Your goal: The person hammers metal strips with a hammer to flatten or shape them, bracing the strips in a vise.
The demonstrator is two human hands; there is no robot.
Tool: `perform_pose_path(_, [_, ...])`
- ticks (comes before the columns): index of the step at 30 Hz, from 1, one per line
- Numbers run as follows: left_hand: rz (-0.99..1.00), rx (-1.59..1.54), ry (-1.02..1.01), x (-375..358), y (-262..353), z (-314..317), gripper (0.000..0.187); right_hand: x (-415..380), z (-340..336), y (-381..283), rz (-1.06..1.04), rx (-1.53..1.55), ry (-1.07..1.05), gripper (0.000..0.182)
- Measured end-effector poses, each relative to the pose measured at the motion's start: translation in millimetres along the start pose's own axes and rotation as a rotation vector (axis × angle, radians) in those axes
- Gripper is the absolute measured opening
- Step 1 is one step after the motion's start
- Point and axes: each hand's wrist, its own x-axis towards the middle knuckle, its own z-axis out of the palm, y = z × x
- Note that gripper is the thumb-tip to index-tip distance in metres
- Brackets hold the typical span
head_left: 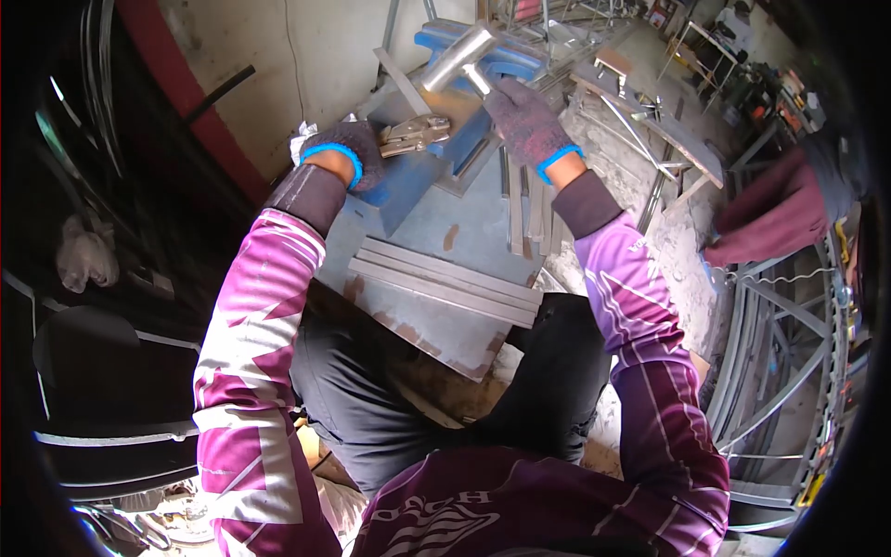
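Note:
My left hand (348, 153), in a dark knitted glove with a blue cuff, is closed around a pair of locking pliers (415, 135). Their jaws point right, above a blue metal block (394, 190). A flat metal strip (403, 82) slants up and left from beside the jaws. My right hand (529, 121), gloved the same way, grips the short shiny handle of a hammer (459, 58). The hammer's thick cylindrical head is raised above and to the right of the pliers, in front of a blue vise (506, 60).
Several square metal bars (445, 283) lie across the near part of the grey metal table (418, 325). More bars (529, 204) lie to the right. Further right are a small workbench (664, 125) and a steel frame (770, 325). A person (736, 26) is in the far background.

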Motion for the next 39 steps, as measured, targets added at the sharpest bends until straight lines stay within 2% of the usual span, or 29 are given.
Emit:
perform_pose_path(1, [-0.003, -0.013, 0.016, 5.3, -4.8, 6.2, 0.044, 1.5, 11.0, 7.1, 0.156, 0.194, 0.045, 0.028])
perform_pose_path(2, [-0.005, -0.024, 0.033, 9.1, -7.3, 10.1, 0.044, 4.8, 23.5, 18.6, 0.156, 0.196, 0.048, 0.028])
perform_pose_path(4, [0.002, -0.028, 0.009, 6.6, -5.5, 13.5, 0.045, 8.9, 50.1, 45.0, 0.133, 0.171, 0.148, 0.041])
perform_pose_path(7, [0.010, 0.004, -0.048, 6.0, -4.2, 13.2, 0.047, 10.0, 75.6, 59.3, 0.191, 0.273, 0.151, 0.035])
perform_pose_path(10, [0.074, -0.039, 0.024, -3.4, -2.3, 12.8, 0.047, 5.7, 91.9, 54.2, 0.108, 0.196, 0.204, 0.036])
perform_pose_path(11, [0.090, -0.052, 0.022, 0.9, -4.5, 15.6, 0.048, 3.9, 92.0, 40.4, 0.300, 0.469, 0.150, 0.034])
perform_pose_path(12, [0.106, -0.068, 0.013, 4.6, -7.6, 21.2, 0.048, 4.4, 85.5, 30.1, 0.309, 0.472, 0.148, 0.034])
perform_pose_path(14, [0.103, -0.096, -0.096, 10.8, -11.7, 17.8, 0.049, 4.9, 77.2, 15.8, 0.616, 0.624, -0.041, 0.053])
perform_pose_path(15, [0.153, -0.116, -0.037, 20.1, -19.8, 30.9, 0.043, 5.5, 76.8, 17.8, 0.574, 0.654, -0.064, 0.048])
perform_pose_path(18, [0.102, -0.114, -0.091, 30.1, -26.2, 33.2, 0.045, 3.3, 76.0, 21.9, 0.545, 0.688, -0.079, 0.041])
perform_pose_path(23, [0.056, -0.122, -0.060, 21.9, -14.5, 17.4, 0.048, -3.7, 72.1, 16.7, 0.544, 0.697, -0.088, 0.044])
perform_pose_path(28, [-0.006, -0.110, -0.087, 28.8, -11.5, 18.0, 0.048, 1.6, 79.7, 12.7, 0.600, 0.713, -0.003, 0.043])
perform_pose_path(29, [-0.030, -0.066, 0.053, 36.3, -18.8, 36.6, 0.048, 1.3, 80.8, 11.9, 0.601, 0.716, 0.000, 0.043])
perform_pose_path(32, [0.010, 0.004, 0.081, 30.7, -16.8, 37.6, 0.047, 0.6, 77.7, 1.5, 0.601, 0.687, 0.014, 0.048])
perform_pose_path(35, [-0.021, 0.024, 0.042, 24.5, -8.5, 28.7, 0.046, 0.2, 72.3, -11.6, 0.632, 0.619, 0.056, 0.042])
perform_pose_path(37, [-0.041, 0.038, 0.022, 18.9, -5.6, 22.8, 0.046, 2.6, 78.8, -6.8, 0.653, 0.656, 0.029, 0.054])
perform_pose_path(39, [-0.022, -0.067, -0.017, 11.9, -1.3, 14.8, 0.046, 6.6, 92.0, 5.2, 0.573, 0.553, 0.071, 0.054])
